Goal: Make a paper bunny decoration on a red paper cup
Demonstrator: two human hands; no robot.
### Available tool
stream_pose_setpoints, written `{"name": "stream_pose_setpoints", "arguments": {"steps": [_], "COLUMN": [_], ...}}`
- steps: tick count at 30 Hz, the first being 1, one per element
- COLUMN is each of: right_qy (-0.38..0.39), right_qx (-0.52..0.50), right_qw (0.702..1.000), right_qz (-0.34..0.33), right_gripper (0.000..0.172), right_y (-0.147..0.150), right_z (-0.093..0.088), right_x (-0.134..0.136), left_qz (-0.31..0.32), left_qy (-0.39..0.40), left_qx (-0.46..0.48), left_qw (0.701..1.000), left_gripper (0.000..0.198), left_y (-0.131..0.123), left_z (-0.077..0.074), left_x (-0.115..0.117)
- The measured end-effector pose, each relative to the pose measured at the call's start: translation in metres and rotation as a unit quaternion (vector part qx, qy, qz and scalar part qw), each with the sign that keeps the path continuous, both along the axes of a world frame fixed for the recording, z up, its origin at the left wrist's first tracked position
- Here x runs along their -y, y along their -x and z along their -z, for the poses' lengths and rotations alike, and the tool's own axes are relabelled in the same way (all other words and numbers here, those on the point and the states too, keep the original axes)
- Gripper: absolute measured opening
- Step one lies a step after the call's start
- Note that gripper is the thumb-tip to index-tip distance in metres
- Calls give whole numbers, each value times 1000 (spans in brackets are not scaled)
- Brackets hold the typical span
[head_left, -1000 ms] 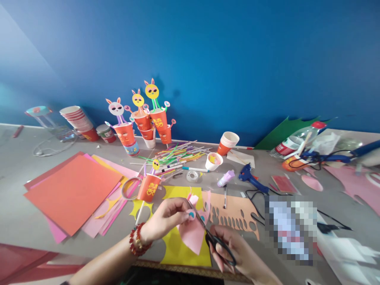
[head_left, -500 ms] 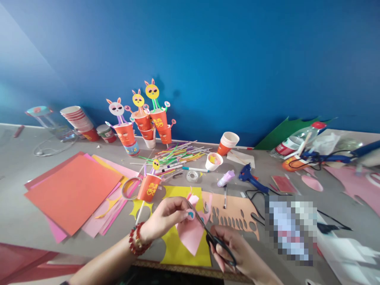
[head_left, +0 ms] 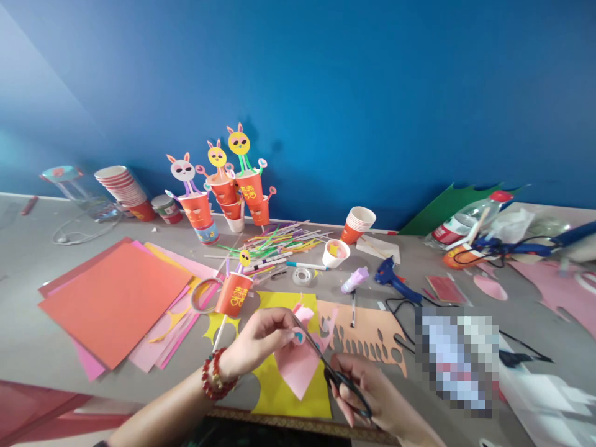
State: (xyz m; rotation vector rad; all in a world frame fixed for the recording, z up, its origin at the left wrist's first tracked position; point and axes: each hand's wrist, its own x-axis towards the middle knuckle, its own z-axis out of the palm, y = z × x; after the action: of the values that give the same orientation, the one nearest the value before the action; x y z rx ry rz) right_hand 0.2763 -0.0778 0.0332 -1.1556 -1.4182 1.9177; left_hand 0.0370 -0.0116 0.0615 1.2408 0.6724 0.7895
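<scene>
My left hand (head_left: pixel 267 338) pinches a piece of pink paper (head_left: pixel 300 366) that bears a small blue heart shape near my fingertips. In my right hand (head_left: pixel 363 388) is a pair of black-handled scissors (head_left: pixel 347 386), its blades lying along the pink paper close to the left fingers. Whether the blades are fully closed is hard to see. Beneath both hands lies a yellow paper sheet (head_left: pixel 274 397) with rounded cut-outs. An orange paper sheet (head_left: pixel 372 323) with several leaf-shaped holes is just beyond my right hand.
Left of my hands, a red paper cup (head_left: pixel 235 293) stands near stacked coloured paper (head_left: pixel 116 298). Cups with rabbit-face figures (head_left: pixel 195 211) line the wall. Coloured sticks (head_left: pixel 284 242), a tape roll (head_left: pixel 302 276) and a blue glue gun (head_left: pixel 395 280) with its cord lie behind.
The pink paper has tilted slightly, its lower tip shifting a little to the left. Both hands stay nearly in place with the scissors at the paper.
</scene>
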Motion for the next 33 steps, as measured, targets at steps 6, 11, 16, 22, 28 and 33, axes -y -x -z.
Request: {"name": "stream_pose_setpoints", "arguments": {"steps": [6,11,16,22,28,33], "right_qy": [-7,-6,-22,-19,-18,-37], "right_qx": [4,10,14,27,-4,-10], "right_qw": [1000,1000,1000,999,997,991], "right_qz": [4,9,8,15,69,124], "right_gripper": [63,65,64,66,62,58], "right_y": [0,2,2,1,-3,-7], "right_z": [-2,-6,-4,-3,7,11], "right_x": [0,0,-1,-2,0,-2], "left_qz": [-3,0,0,-8,-50,-94], "left_qy": [-3,-6,-12,-9,-5,-157], "left_qx": [0,4,-4,-20,-60,-243], "left_qw": [1000,1000,1000,1000,997,953], "left_gripper": [28,28,29,31,29,17], "left_y": [0,1,1,3,7,13], "left_z": [-2,-2,-1,2,7,5], "left_x": [-1,0,1,1,0,-2]}}
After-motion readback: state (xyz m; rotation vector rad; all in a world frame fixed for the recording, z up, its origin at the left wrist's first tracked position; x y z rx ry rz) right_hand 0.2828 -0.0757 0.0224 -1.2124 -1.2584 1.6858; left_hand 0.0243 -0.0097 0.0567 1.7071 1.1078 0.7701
